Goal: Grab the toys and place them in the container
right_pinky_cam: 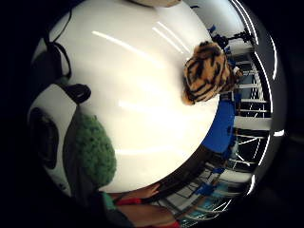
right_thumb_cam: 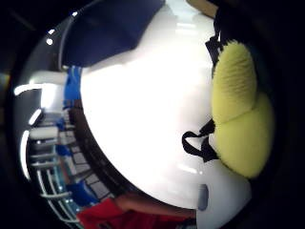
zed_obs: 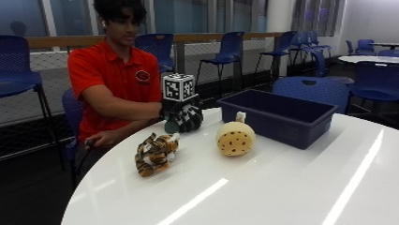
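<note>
The gloved right hand hangs above the white table, its fingers curled around a green-and-yellow plush toy; the palm views show the toy's green side and yellow side pressed close against the palm. On the table, at about 7 o'clock from the hand, lies a tiger toy. At 4 o'clock sits a yellow spotted toy. The dark blue container stands at 3 o'clock, just beyond the spotted toy.
</note>
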The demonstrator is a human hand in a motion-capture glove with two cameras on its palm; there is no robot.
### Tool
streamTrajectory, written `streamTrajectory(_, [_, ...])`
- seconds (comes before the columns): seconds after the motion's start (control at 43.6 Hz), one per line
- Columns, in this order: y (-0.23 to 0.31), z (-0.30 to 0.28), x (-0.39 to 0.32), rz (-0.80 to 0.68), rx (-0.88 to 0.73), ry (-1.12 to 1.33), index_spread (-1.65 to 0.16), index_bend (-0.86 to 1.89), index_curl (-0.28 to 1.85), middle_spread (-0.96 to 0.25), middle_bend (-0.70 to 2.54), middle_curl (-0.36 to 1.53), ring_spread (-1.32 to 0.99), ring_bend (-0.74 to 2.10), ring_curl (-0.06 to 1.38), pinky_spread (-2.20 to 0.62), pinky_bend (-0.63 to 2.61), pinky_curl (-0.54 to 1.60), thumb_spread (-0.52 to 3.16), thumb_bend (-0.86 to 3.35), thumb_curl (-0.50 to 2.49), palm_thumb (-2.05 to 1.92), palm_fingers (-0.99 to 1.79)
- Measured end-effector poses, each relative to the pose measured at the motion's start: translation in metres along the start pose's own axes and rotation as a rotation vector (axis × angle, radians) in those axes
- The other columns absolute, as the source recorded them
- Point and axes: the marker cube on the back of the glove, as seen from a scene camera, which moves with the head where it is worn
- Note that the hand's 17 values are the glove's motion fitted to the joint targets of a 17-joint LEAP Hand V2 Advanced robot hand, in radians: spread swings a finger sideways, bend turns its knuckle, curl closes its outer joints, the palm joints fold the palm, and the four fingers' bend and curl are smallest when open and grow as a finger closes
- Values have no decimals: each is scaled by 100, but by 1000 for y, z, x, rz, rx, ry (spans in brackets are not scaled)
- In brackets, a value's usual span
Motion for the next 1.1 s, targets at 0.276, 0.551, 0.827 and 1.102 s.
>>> streamTrajectory(0.276, [-25,-52,15,33,23,-71,-44,32,50,-47,49,38,-52,90,45,-43,100,40,82,24,70,71,105])
streamTrajectory(0.551, [-98,-151,6,34,77,-114,-47,31,63,-51,53,45,-54,92,49,-43,100,43,67,22,81,71,102])
streamTrajectory(0.827, [-185,-210,-51,-29,84,-33,-50,30,77,-54,54,52,-55,92,51,-44,101,45,60,19,89,68,96])
streamTrajectory(1.102, [-255,-216,-115,-56,73,-71,-52,28,91,-55,53,58,-56,91,53,-43,103,46,57,16,96,66,93])
